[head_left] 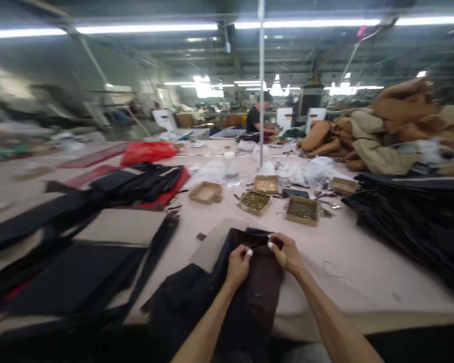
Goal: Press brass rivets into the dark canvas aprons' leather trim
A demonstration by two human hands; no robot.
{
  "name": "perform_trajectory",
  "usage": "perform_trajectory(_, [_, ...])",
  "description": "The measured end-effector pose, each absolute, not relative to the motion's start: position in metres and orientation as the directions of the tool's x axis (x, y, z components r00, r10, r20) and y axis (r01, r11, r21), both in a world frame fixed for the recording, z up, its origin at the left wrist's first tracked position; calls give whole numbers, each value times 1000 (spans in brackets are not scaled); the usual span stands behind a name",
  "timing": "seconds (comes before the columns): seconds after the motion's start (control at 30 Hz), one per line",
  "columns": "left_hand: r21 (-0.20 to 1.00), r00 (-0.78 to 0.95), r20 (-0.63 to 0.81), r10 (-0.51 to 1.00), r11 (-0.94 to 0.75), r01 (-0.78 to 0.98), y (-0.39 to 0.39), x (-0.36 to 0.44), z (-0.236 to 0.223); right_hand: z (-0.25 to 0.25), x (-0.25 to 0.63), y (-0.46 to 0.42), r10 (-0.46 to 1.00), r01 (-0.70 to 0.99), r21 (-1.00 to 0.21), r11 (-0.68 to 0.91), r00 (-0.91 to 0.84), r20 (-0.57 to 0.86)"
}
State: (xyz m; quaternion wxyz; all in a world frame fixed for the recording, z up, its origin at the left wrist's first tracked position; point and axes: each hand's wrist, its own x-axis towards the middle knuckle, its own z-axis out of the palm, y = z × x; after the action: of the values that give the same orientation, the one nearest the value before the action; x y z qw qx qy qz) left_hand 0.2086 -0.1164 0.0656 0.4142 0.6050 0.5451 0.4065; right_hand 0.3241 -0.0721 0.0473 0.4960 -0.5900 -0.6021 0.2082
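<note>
A dark brown fabric piece lies on the pale table in front of me, draped over the near edge. My left hand is closed, its fingers pinching the fabric near the upper edge. My right hand is closed too, gripping the same top edge a little to the right. White tape or caps show on some fingertips. A flat beige card sits under the fabric's left corner.
Several small cardboard boxes of metal fittings stand beyond my hands, with a plastic bottle. Black fabric pieces cover the left; a black heap and tan bags fill the right. A person works far back.
</note>
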Motion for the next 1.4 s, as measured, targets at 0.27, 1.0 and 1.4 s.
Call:
perform_trajectory(0.27, [882, 213, 184, 959, -257, 394, -7, 143, 20, 27, 555, -29, 629, 624, -570, -535, 745, 225])
perform_trajectory(1.0, [753, 229, 212, 950, -308, 581, 13, 145, 2, -12, 611, 24, 704, 736, -226, -638, 676, 218])
perform_trajectory(1.4, [730, 202, 229, 952, -305, 612, 11, 147, 3, -3, 603, 101, 790, 815, -278, -509, 570, 226])
